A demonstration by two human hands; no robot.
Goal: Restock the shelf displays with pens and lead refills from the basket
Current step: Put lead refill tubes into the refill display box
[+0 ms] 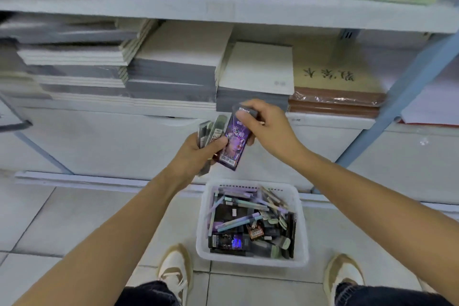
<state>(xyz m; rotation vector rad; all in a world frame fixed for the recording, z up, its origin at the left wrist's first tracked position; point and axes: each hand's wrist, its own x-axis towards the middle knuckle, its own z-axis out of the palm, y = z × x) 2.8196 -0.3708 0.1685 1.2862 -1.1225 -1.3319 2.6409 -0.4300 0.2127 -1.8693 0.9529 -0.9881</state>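
Blurry, half-hidden packs [208, 131] in left hand [196, 154]

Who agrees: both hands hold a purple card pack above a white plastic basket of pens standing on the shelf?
No. The head view shows the white plastic basket standing on the tiled floor, not the shelf. Left hand and right hand do hold the purple card pack above it.

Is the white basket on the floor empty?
No, the basket holds a heap of pastel pens lying over dark packs.
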